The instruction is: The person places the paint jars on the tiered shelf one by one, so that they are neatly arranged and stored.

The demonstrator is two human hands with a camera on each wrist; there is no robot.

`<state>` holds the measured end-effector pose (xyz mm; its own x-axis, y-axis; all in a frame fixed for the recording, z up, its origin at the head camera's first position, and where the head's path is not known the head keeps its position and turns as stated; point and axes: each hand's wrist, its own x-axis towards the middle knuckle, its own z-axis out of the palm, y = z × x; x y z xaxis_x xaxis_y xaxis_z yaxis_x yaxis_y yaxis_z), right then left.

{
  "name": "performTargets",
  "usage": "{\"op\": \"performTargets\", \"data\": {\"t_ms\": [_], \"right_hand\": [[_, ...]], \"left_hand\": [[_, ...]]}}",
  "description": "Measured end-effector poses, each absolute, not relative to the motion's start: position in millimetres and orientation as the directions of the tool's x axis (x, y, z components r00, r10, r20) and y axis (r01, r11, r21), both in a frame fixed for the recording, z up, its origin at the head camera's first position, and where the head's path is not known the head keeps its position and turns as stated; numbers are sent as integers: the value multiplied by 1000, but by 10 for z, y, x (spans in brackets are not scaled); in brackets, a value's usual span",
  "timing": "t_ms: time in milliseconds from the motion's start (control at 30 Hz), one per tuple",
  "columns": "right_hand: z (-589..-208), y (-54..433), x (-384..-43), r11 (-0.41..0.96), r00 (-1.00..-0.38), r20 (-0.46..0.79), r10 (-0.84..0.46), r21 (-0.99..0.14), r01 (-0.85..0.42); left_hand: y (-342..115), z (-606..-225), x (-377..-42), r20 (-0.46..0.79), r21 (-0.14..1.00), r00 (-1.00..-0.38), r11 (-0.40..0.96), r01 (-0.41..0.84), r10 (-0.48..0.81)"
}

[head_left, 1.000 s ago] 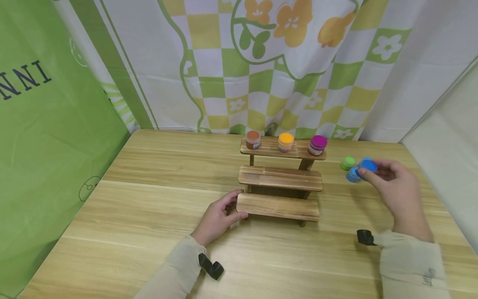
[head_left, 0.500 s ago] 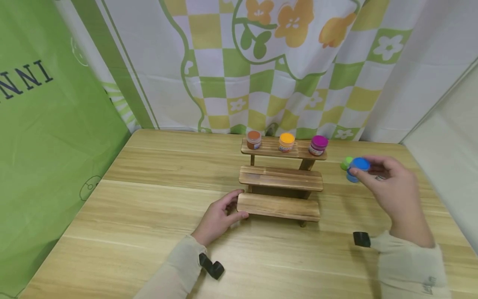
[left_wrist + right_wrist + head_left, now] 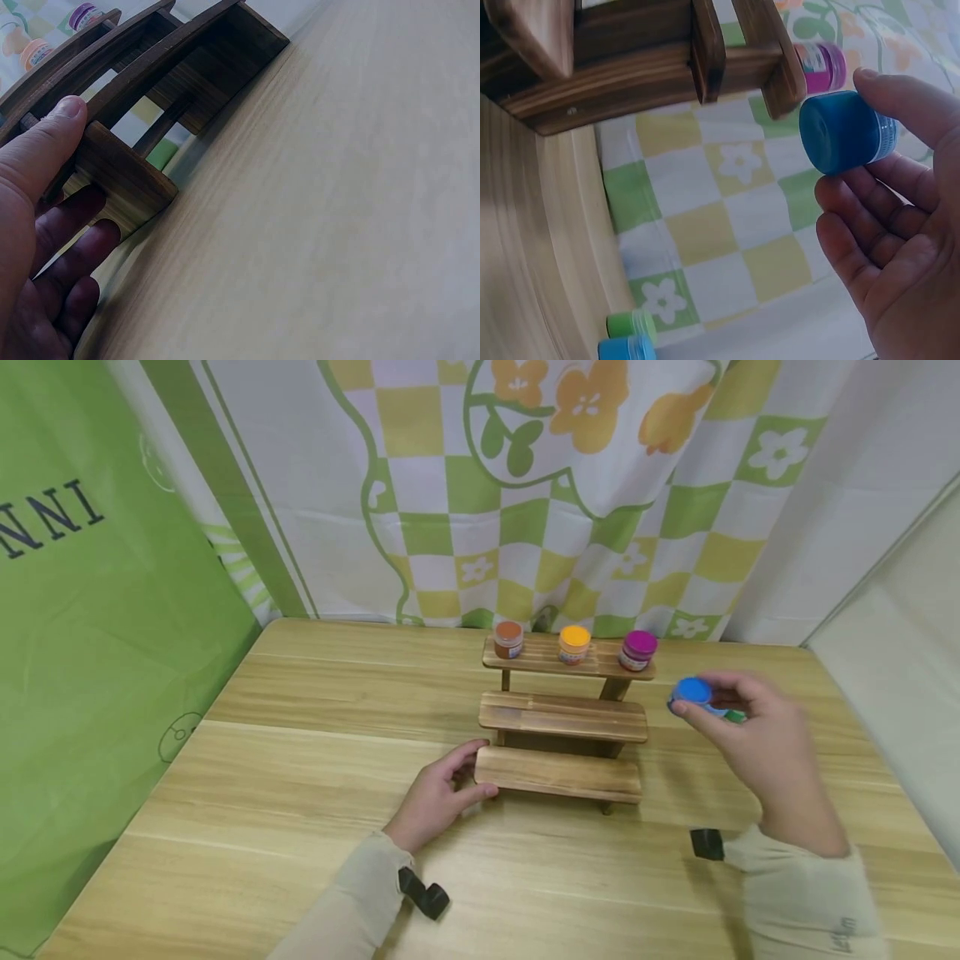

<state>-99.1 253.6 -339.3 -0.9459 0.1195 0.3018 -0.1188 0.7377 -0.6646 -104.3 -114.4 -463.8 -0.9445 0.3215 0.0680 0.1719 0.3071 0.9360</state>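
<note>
A three-step wooden stand (image 3: 558,772) rests on the table. My left hand (image 3: 435,793) grips the left end of its lowest step; in the left wrist view the thumb lies on the board's edge and the fingers reach behind the side panel (image 3: 124,176). To the right of the stand, my right hand (image 3: 768,739) pinches a small blue jar (image 3: 692,691) between thumb and fingers, raised above the table. The top step bears a brown jar (image 3: 508,642), an orange jar (image 3: 574,646) and a purple jar (image 3: 638,651). The two lower steps are bare.
A green jar (image 3: 630,324) and a lighter blue jar (image 3: 626,349) stand together on the table right of the stand, mostly hidden behind my right hand in the head view. A checked, flowered curtain (image 3: 525,527) hangs close behind the table's back edge.
My right hand has carried the blue jar left, away from over the two loose jars and toward the stand. The left hand and the stand have stayed put.
</note>
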Motion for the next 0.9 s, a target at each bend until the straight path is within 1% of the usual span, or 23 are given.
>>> {"op": "performTargets", "data": {"t_ms": [133, 300, 533, 700, 900], "right_hand": [[-3382, 2431, -983, 747, -942, 326, 83, -646, -157], [-3418, 2338, -999, 754, -923, 385, 11, -610, -245], [-3480, 2214, -1015, 723, -894, 448, -32, -607, -330], [-3504, 2125, -1020, 724, -891, 449, -69, -592, -354], [-3521, 2034, -1025, 730, -905, 411, -110, -584, -354]], "left_hand": [[-1147, -4643, -1046, 75, 933, -944, 312, 180, 322], [-1154, -4655, -1044, 74, 932, -943, 313, 182, 326], [-1154, -4674, -1053, 75, 929, -942, 322, 185, 326], [-1154, -4667, -1052, 74, 930, -942, 317, 184, 328], [-1157, -4678, -1054, 84, 932, -940, 308, 191, 330]]}}
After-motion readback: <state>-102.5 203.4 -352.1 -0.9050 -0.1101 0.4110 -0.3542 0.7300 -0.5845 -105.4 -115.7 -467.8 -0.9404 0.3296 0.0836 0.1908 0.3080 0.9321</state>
